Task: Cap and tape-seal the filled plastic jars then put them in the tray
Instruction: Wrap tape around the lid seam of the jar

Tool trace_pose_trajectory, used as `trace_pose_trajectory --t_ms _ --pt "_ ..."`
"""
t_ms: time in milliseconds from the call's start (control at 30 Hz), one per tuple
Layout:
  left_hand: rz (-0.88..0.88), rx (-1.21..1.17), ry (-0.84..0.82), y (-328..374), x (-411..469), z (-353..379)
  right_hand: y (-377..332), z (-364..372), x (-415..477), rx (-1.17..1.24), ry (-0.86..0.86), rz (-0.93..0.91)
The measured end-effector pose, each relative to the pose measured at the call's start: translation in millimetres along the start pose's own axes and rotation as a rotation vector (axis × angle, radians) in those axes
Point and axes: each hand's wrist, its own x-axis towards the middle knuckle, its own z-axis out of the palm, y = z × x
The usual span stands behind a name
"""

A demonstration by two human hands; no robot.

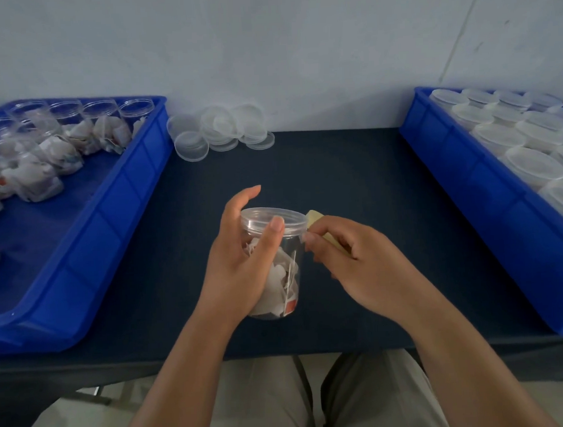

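A capped jar held between two hands at the middle of the table

The left hand (243,261) curls round the near side of a clear plastic jar (290,288), thumb up against its lid (274,218), holding it tilted just above the dark table (336,164). The right hand (357,258), just right of the jar, pinches a pale yellow piece of tape (314,218) at the lid's right edge, fingertips touching the jar's wall. White packets fill the jar. Loose lids (223,128) lie heaped at the table's far edge. The blue left tray (120,221) holds filled open jars (70,126), and the blue right tray (467,184) holds rows of capped jars (532,164), both well apart from the hands
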Motion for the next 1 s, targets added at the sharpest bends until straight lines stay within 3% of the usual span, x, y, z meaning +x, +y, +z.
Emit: trace_pose_trajectory --t_ms 733,1000 --pt "0.064 0.208 -0.008 -6.9 5.2 -3.3 -5.5 6.1 -2.5 -0.048 0.067 0.01" --pt "0.006 0.22 -0.101 -6.9 6.1 -6.8 -7.5 1.4 -2.2 -0.084 0.015 0.06"
